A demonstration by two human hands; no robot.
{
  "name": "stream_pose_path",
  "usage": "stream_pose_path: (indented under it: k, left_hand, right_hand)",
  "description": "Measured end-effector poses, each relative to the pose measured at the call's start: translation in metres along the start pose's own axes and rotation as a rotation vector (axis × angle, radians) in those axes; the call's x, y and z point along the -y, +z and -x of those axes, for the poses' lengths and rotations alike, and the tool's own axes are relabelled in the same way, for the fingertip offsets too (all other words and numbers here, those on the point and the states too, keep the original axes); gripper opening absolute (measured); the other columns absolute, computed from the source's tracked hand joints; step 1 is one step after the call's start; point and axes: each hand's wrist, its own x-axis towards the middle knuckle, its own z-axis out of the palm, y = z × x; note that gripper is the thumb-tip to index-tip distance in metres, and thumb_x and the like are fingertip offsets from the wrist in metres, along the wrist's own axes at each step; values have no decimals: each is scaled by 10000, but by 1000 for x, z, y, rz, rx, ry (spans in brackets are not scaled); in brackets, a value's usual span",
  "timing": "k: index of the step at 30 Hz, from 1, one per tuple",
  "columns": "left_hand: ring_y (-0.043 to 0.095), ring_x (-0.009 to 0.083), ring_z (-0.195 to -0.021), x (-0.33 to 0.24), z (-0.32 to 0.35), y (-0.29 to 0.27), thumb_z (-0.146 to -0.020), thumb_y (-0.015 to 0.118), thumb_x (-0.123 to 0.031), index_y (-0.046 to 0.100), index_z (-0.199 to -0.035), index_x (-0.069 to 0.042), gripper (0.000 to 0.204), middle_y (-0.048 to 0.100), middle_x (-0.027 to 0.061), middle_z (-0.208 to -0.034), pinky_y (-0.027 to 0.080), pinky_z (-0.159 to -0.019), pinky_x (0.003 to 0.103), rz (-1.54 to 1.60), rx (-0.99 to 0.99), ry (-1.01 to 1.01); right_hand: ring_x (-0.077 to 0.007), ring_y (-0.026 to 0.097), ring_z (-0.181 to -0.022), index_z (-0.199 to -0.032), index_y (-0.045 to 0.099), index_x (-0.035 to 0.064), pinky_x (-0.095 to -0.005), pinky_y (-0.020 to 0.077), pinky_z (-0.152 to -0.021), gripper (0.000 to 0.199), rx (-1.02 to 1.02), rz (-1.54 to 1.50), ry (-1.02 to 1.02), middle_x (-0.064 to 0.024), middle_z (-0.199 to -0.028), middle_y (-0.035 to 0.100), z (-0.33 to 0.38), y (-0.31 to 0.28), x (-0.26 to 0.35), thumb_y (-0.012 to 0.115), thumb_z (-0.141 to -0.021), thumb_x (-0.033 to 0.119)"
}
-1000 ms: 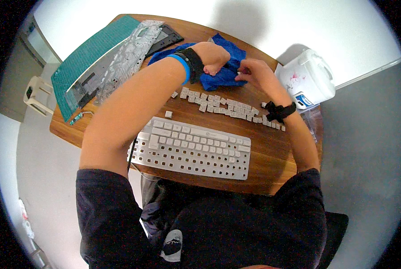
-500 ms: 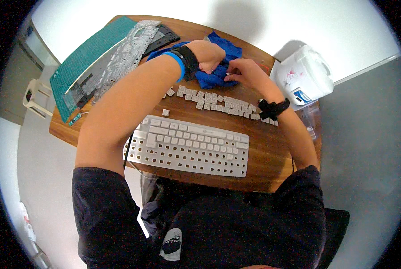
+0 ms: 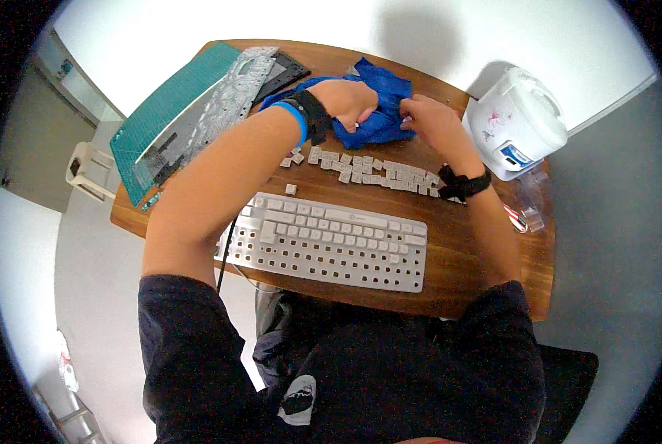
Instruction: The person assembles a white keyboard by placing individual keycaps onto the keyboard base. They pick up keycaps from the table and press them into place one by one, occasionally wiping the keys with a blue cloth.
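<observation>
Both my hands are over a crumpled blue cloth point(image 3: 385, 103) at the far side of the wooden table. My left hand point(image 3: 348, 102) is closed, its fingers curled under; a small pale bit shows at its thumb, too small to name. At the cloth's right edge, my right hand point(image 3: 433, 127) pinches what looks like a small white keycap, mostly hidden by the fingertips. Loose white keycaps point(image 3: 360, 176) lie in uneven rows between cloth and keyboard. Nearer to me, the white keyboard point(image 3: 331, 255) has keycaps on its far rows and bare square openings on its near rows.
A single keycap point(image 3: 291, 189) lies apart above the keyboard. To the left, a green cutting mat point(image 3: 142, 137) carries a patterned grey plate point(image 3: 234, 100). A white rice cooker point(image 3: 516, 122) stands at the right edge, with clear plastic packaging point(image 3: 531, 200) by it.
My right hand has drawn a little away from my left, toward the cloth's right edge. The whole view has shifted slightly, moving the table rightward in the picture. Keyboard and keycap rows stay put.
</observation>
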Motion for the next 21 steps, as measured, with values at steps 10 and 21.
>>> stream_pose_path:
  k: [10,21]
  left_hand:
    - [743,290,-808,15,0,0,-743,950,-104,745,-866,-48,245,757,95,-847,586,-728,388,410,-353,195]
    - [768,374,-874,-7,-2,-6,-719,879,-23,683,-829,-19,225,737,174,-863,589,-726,465,113,-194,201]
  right_hand:
    - [-398,736,-1091,-1142,745,71,-514,595,-919,311,19,-96,0,-174,-1106,766,24,4,-6,831,-864,182]
    - [-421,746,-1038,-1027,732,65,-524,608,-877,253,49,-127,83,-193,-1037,754,23,12,-3,855,-846,192]
